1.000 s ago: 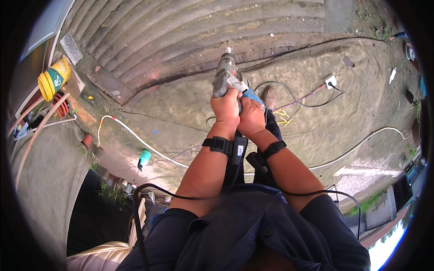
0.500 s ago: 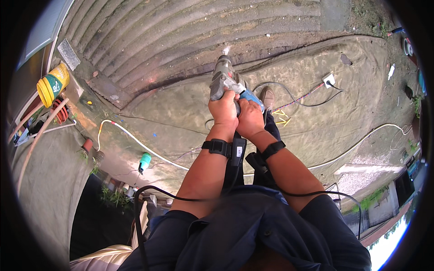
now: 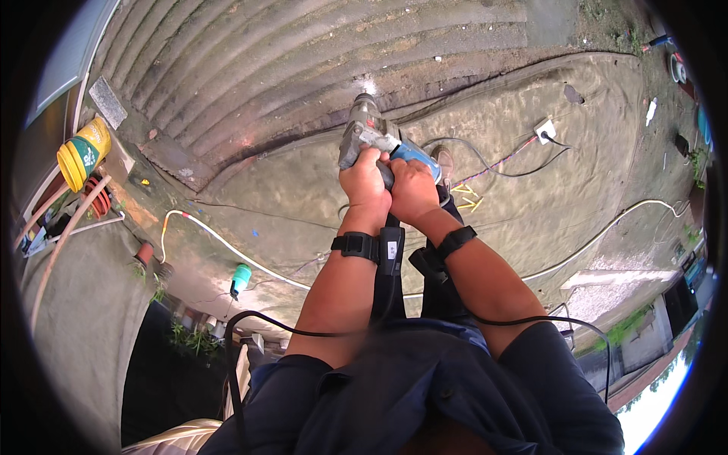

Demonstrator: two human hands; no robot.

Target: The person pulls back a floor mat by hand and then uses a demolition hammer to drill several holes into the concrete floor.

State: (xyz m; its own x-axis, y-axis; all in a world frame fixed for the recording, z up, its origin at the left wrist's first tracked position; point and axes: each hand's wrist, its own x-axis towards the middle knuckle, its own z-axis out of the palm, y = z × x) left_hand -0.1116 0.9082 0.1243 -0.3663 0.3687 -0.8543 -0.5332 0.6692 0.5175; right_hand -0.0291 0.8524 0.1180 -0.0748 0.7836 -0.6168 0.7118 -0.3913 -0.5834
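Observation:
A blue and grey hammer drill (image 3: 362,125) points away from me toward the lowest of the ridged concrete steps (image 3: 296,76). My left hand (image 3: 365,183) is closed around it near its grey front housing, thumb on top. Close beside it, my right hand (image 3: 414,188) wraps the drill by its blue body; the fingers underneath are mostly hidden. Just past the drill's front is a whitish powdery patch (image 3: 365,85) on the concrete. I cannot make out the bit. Black straps with small boxes circle both wrists.
A brown cloth (image 3: 523,220) covers the ground, with a white socket block (image 3: 544,131) and its cables to the right. A pale hose (image 3: 227,241) curves across it. A yellow and green bucket (image 3: 82,155) stands far left; a green-topped object (image 3: 240,279) lies lower left.
The drill and both hands have shifted slightly left and down in the picture. The whole scene has also moved a little left. Both hands keep their hold.

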